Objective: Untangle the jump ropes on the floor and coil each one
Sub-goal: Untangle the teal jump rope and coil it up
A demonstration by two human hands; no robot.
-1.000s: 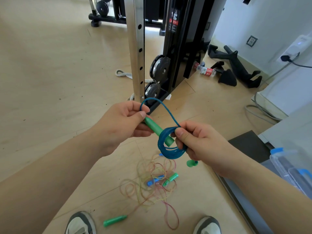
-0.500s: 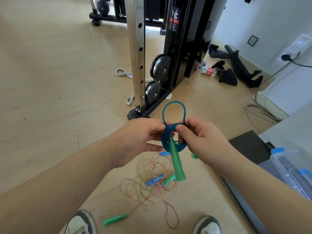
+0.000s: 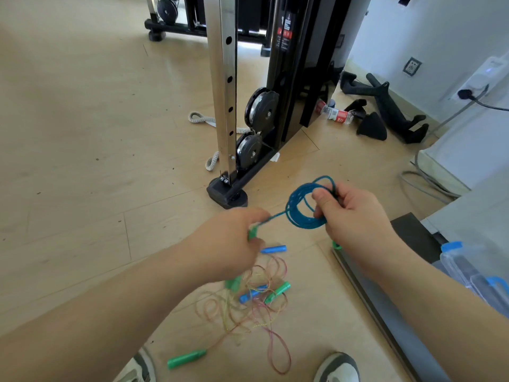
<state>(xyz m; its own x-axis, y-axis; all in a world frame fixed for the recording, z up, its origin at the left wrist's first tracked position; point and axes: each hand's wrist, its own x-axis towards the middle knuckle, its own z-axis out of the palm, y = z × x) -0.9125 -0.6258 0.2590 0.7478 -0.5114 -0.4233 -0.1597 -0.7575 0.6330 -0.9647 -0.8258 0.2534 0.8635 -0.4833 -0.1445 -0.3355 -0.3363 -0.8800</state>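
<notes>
Right hand (image 3: 355, 216) pinches teal cord jump-rope coil (image 3: 301, 224); left hand (image 3: 231, 241) grips its green plastic handle (image 3: 252, 233). Securing coil; next likely cinching the tail.

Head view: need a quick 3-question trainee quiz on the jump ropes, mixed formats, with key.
1. True or false: the blue rope coil lies on the floor.
2. What does the left hand grip? A) a green handle B) a weight plate C) a plastic bottle
3. How many blue handles can be seen lying on the floor?

Key: 1 false, the right hand holds it up; 2 A; 3 two.
</notes>
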